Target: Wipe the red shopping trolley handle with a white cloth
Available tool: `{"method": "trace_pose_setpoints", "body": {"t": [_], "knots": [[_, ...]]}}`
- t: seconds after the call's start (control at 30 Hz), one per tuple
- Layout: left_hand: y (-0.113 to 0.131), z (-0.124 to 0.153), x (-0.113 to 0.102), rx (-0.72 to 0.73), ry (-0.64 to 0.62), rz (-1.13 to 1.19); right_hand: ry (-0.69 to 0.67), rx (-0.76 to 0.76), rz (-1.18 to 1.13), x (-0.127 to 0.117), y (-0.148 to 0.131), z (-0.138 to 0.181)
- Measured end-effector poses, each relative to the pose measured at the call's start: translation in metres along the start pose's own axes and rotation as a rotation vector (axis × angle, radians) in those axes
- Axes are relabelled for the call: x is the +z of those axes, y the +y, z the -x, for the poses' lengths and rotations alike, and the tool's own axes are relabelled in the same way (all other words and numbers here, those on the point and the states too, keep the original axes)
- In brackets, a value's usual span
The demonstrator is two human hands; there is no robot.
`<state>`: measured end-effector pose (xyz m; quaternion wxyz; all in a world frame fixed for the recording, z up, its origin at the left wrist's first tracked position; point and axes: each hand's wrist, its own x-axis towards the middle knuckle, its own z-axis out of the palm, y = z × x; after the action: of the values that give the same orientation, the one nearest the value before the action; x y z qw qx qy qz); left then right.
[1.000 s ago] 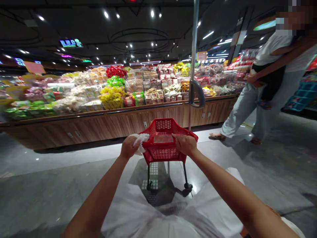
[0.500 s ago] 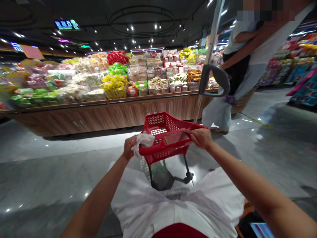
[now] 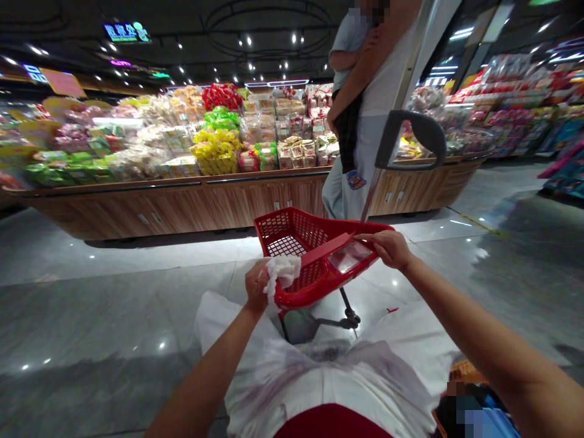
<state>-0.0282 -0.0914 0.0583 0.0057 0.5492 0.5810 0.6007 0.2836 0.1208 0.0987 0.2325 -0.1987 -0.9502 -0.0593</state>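
Note:
A red plastic shopping cart with a meshed basket stands in front of me, turned a little to the left. My left hand is closed at its near left corner, holding a crumpled white cloth against the rim; whether it is fabric or paper I cannot tell. At the near right corner, the fingers of my right hand wrap over the edge. A clear panel is set into the near side between my hands. No goods show in the visible part of the basket.
A long wooden display counter piled with packaged food runs across the front. Just beyond the cart, a person in light clothes carries a child. A metal pole with a grey loop handle rises behind the cart's right side. More shelves stand right.
The cart has turned, its far end swinging left and its near side coming closer, both hands moving with it. The person carrying the child has moved left, in front of the counter.

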Motion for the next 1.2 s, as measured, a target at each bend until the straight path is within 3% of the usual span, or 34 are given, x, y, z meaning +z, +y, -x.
{"method": "trace_pose_setpoints", "body": {"t": [0.1, 0.23, 0.33, 0.4, 0.53, 0.63, 0.77, 0.9, 1.0, 1.1, 1.2], "knots": [[0.016, 0.011, 0.023, 0.037, 0.013, -0.088, 0.102, 0.018, -0.013, -0.018, 0.0, -0.006], [0.042, 0.021, 0.065, 0.141, -0.074, -0.164, 0.229, 0.111, -0.14, -0.044, -0.048, -0.018], [0.052, 0.022, 0.095, 0.27, -0.244, -0.25, 0.06, 0.151, -0.208, -0.049, -0.094, -0.021], [0.049, 0.018, 0.113, 0.378, -0.381, -0.3, -0.04, 0.262, -0.164, -0.047, -0.108, -0.018], [0.02, 0.002, 0.136, 0.501, -0.531, -0.361, -0.146, 0.459, -0.01, -0.043, -0.089, -0.002], [-0.017, -0.01, 0.134, 0.43, -0.526, -0.435, -0.193, 0.432, 0.05, -0.047, -0.058, 0.006], [-0.072, -0.028, 0.103, 0.36, -0.509, -0.577, -0.271, 0.447, 0.091, -0.053, -0.026, 0.004], [-0.1, -0.041, 0.077, 0.335, -0.543, -0.691, -0.321, 0.51, 0.125, -0.05, -0.02, -0.002], [-0.082, -0.036, 0.088, 0.313, -0.541, -0.72, -0.307, 0.559, 0.184, -0.034, -0.044, -0.005], [-0.043, -0.024, 0.121, 0.354, -0.57, -0.68, -0.238, 0.455, 0.222, -0.009, -0.074, -0.008], [-0.015, -0.017, 0.149, 0.391, -0.603, -0.681, -0.15, 0.398, 0.257, 0.013, -0.085, -0.009]]}}
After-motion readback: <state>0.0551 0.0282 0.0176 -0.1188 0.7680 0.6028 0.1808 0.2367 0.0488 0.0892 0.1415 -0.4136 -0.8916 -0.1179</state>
